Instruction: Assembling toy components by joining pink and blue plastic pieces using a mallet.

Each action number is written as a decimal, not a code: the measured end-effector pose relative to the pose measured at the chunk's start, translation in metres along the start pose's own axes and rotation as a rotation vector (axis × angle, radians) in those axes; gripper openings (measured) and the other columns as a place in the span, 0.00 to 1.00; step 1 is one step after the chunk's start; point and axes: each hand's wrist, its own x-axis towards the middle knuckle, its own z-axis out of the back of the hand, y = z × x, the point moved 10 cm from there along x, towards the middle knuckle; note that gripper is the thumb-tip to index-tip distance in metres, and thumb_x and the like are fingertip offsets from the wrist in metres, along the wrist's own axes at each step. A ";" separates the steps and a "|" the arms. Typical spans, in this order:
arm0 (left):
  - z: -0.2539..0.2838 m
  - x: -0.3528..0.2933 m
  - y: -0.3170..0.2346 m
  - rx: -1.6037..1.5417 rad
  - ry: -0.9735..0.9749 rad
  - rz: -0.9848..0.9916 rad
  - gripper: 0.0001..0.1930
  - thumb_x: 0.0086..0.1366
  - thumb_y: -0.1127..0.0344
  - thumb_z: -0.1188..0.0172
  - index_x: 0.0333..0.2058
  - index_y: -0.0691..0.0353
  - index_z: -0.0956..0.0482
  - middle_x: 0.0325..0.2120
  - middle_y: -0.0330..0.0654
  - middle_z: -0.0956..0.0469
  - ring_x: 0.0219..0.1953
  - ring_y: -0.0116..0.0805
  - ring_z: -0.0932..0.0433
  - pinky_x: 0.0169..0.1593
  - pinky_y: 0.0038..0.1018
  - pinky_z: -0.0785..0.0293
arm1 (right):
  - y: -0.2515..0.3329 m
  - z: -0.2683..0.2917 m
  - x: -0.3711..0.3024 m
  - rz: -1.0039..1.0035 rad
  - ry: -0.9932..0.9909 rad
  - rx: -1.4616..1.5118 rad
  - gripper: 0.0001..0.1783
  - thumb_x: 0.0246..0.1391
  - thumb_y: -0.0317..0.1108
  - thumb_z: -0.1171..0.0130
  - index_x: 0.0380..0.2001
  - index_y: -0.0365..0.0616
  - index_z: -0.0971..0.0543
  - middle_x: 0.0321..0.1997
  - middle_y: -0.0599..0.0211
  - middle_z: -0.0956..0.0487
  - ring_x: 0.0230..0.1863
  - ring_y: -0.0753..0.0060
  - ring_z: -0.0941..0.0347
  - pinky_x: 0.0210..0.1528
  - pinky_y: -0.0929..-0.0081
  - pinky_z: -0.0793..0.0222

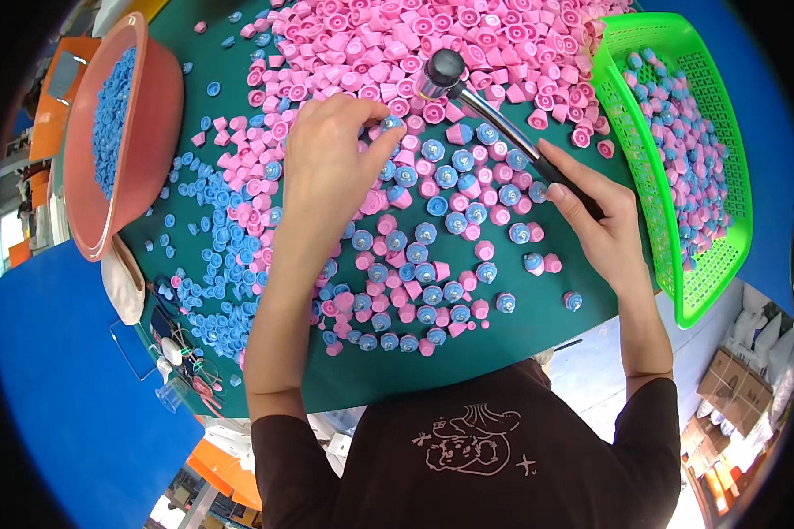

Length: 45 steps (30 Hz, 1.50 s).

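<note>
My left hand [331, 154] is closed at the fingertips, with thumb and forefinger on a small blue-topped cupcake piece [391, 124] in the middle of the table. In my right hand [598, 220] is a hammer [496, 116] with a metal shaft and black grip, its dark round head [445, 67] raised just beyond the left fingertips. Several pink cups with blue caps [425, 233] stand or lie between my arms, many with a silvery swirl on top. Loose blue caps [225, 256] lie beside my left forearm. Beyond my hands spreads a heap of plain pink cups [362, 53].
On the left stands a salmon-pink basin [163, 106] holding blue pieces. A bright green basket [739, 189] on the right holds capped cups. Cords and small tools [181, 353] lie at the near left edge of the green tabletop [538, 322]. A cardboard box [734, 388] sits beyond, lower right.
</note>
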 end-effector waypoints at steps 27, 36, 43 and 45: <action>0.181 -0.189 0.156 0.048 -0.313 0.749 0.10 0.56 0.64 0.32 0.35 0.62 0.16 0.27 0.33 0.20 0.25 0.20 0.36 0.29 0.18 0.38 | 0.029 -0.016 0.002 0.049 0.016 -0.121 0.23 0.58 0.24 0.46 0.58 0.38 0.28 0.58 0.61 0.24 0.58 0.74 0.30 0.58 0.81 0.39; 0.169 -0.251 0.185 0.269 -0.139 0.787 0.11 0.54 0.65 0.31 0.36 0.60 0.16 0.27 0.36 0.20 0.23 0.24 0.31 0.30 0.22 0.34 | 0.004 -0.013 -0.003 -0.075 -0.052 -0.015 0.24 0.61 0.29 0.46 0.61 0.46 0.30 0.33 0.81 0.24 0.22 0.94 0.44 0.22 0.92 0.53; 0.164 -0.270 0.210 0.201 -0.117 0.738 0.10 0.59 0.67 0.34 0.39 0.63 0.17 0.30 0.38 0.21 0.31 0.25 0.26 0.35 0.20 0.32 | 0.047 -0.021 -0.007 0.110 0.034 -0.164 0.22 0.57 0.24 0.43 0.56 0.40 0.25 0.43 0.69 0.19 0.32 0.84 0.31 0.34 0.83 0.36; 0.158 -0.262 0.199 0.137 -0.124 0.680 0.09 0.58 0.69 0.34 0.38 0.63 0.18 0.29 0.36 0.23 0.29 0.24 0.28 0.34 0.20 0.33 | 0.042 -0.024 -0.014 0.033 0.107 -0.167 0.22 0.55 0.23 0.42 0.55 0.39 0.24 0.40 0.66 0.19 0.33 0.81 0.30 0.36 0.80 0.34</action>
